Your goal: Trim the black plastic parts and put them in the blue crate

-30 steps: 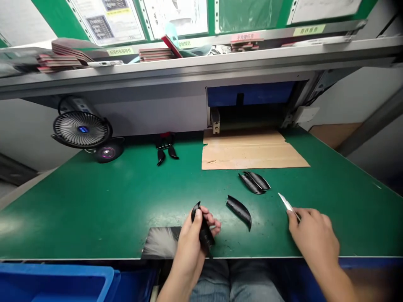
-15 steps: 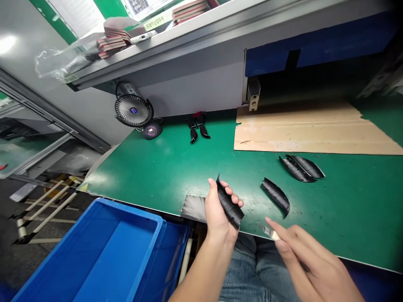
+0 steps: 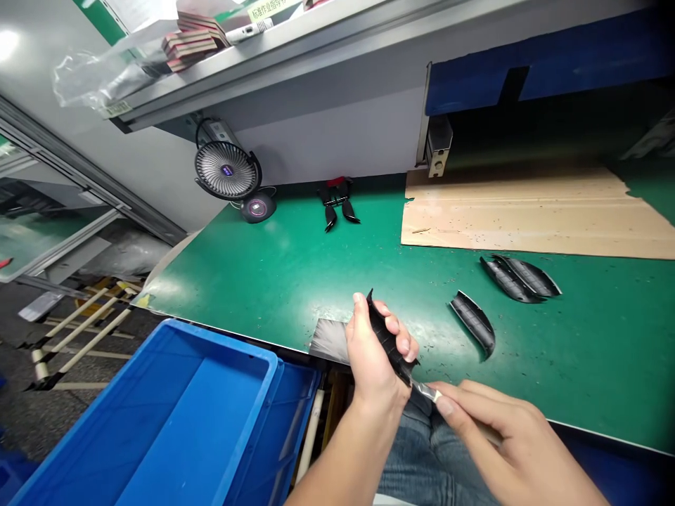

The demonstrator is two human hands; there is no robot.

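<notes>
My left hand [image 3: 372, 355] is closed around a curved black plastic part [image 3: 389, 344], its hollow ribbed side facing up. In my right hand [image 3: 490, 425] is a knife [image 3: 426, 391] with a short metal blade, gripped between thumb and fingers. The blade's tip meets the lower end of the black part; the exact contact is hard to make out. Another curved black shell [image 3: 473, 325] lies on the green tabletop [image 3: 274, 281] right of my hands. Farther back, two similar shells [image 3: 519, 279] rest side by side.
Blue bins [image 3: 158, 414] stand below the table edge at left. A small fan [image 3: 228, 170], black-and-red pliers-like tools [image 3: 338, 204] and a cardboard sheet [image 3: 527, 218] occupy the back. Overhead runs a shelf [image 3: 295, 63]. Dark shavings dot the table.
My right hand has moved left and brought the knife blade up to the lower end of the black part. The left hand keeps its hold. The camera view has shifted slightly.
</notes>
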